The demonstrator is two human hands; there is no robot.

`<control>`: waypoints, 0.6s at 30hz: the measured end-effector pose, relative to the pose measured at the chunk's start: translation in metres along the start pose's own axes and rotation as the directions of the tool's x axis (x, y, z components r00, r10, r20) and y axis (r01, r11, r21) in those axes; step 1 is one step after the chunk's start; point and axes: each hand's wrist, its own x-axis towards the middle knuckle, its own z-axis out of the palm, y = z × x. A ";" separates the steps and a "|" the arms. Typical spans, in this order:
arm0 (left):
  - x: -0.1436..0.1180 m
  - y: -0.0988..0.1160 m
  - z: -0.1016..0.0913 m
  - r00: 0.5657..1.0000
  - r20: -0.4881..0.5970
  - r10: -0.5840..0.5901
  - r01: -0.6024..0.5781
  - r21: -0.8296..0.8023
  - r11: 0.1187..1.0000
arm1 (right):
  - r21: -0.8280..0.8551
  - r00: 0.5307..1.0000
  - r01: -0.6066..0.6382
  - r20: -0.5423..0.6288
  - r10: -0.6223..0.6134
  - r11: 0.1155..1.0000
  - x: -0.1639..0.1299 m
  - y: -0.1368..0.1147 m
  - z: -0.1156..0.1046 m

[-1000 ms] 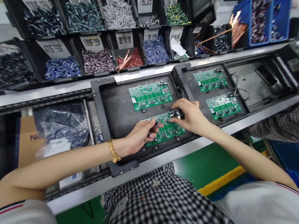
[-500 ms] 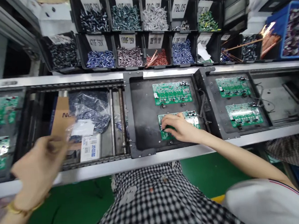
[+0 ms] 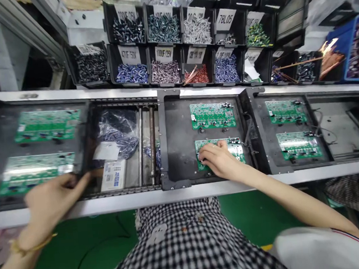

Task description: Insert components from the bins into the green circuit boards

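Observation:
My right hand (image 3: 217, 158) rests over the lower green circuit board (image 3: 236, 148) in the middle black tray (image 3: 181, 151). Its fingers are bent and pinched together at the board's left part, and what they hold is hidden. At the left, my left hand (image 3: 55, 194) grips the front right corner of another black tray (image 3: 85, 146), thumb apart from the bent fingers at the edge. That tray carries an upper circuit board (image 3: 48, 124) and a lower one (image 3: 30, 173). The middle tray's upper board (image 3: 213, 115) lies untouched by either hand.
Labelled black bins (image 3: 131, 74) of small components stand behind the rail (image 3: 126, 95). Between the trays are a plastic bag (image 3: 117, 131), a white box (image 3: 113, 175) and a threaded rod (image 3: 153, 149). A third tray (image 3: 265, 144) with two boards sits right, near a blue bin (image 3: 349, 55).
The left tray has slid right, closing part of the gap to the middle tray. My left hand has gone from above the gap to the tray's corner. My right hand stays at the same board.

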 end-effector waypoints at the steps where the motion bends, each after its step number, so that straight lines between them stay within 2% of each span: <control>1: -0.007 0.021 0.004 0.997 -0.029 0.075 -0.074 0.057 0.996 | 0.000 1.000 -0.022 -0.008 0.022 1.000 -0.001 -0.001 0.000; 4: -0.023 0.079 0.020 0.968 0.014 0.251 -0.250 0.169 0.953 | 0.079 0.995 -0.097 -0.004 0.098 0.992 0.002 -0.005 -0.006; 7: -0.032 0.118 0.030 0.906 0.121 0.406 -0.422 0.164 0.892 | 0.132 0.995 -0.098 -0.019 0.101 0.986 0.015 -0.011 -0.017; 10: -0.036 0.136 0.033 0.843 0.188 0.504 -0.529 0.121 0.840 | 0.080 0.999 0.007 -0.038 -0.004 0.997 0.036 -0.017 -0.025; 18: -0.046 0.166 0.038 0.821 0.188 0.539 -0.549 0.004 0.836 | -0.042 0.972 0.203 -0.111 -0.206 0.978 0.092 -0.019 -0.022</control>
